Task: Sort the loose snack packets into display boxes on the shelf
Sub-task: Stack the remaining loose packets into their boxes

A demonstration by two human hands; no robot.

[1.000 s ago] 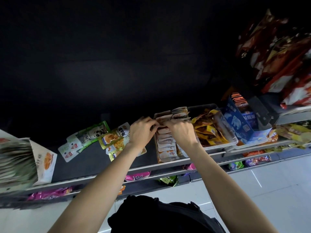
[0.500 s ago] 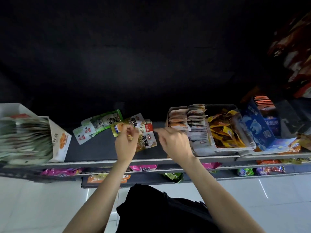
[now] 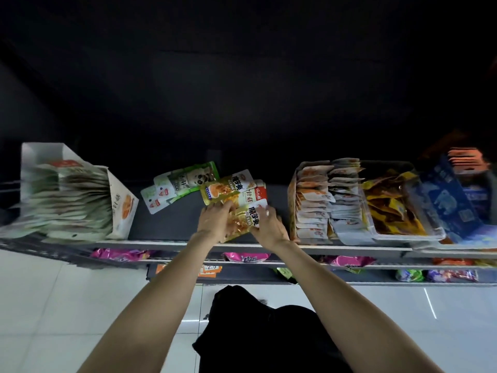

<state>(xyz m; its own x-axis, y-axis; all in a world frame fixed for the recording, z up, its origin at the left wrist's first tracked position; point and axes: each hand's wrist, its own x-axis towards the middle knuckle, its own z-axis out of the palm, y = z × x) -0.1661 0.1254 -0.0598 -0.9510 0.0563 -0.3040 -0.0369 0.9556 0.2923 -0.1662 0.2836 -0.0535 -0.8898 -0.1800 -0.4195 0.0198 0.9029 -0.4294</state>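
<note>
Loose snack packets lie on the dark shelf [image 3: 161, 227]: green-and-white panda packets [image 3: 185, 181], a yellow packet [image 3: 228, 187] and a red-and-white one [image 3: 255, 196]. My left hand [image 3: 215, 222] and my right hand [image 3: 269, 224] both grip a yellow packet [image 3: 243, 220] between them, just above the shelf's front edge. To the right stands a clear display box [image 3: 293, 195] with rows of upright orange and grey packets. A white cardboard display box [image 3: 121, 208] full of pale green packets sits at the left.
A clear bin of yellow-brown packets [image 3: 390, 208] and a blue box [image 3: 451, 200] stand further right. Pink, purple and green packets lie on lower shelves [image 3: 244, 256]. White tiled floor [image 3: 53, 305] lies below.
Both hands left the clear box of orange and grey packets, moved left to the loose pile and took hold of a yellow packet. The camera panned left.
</note>
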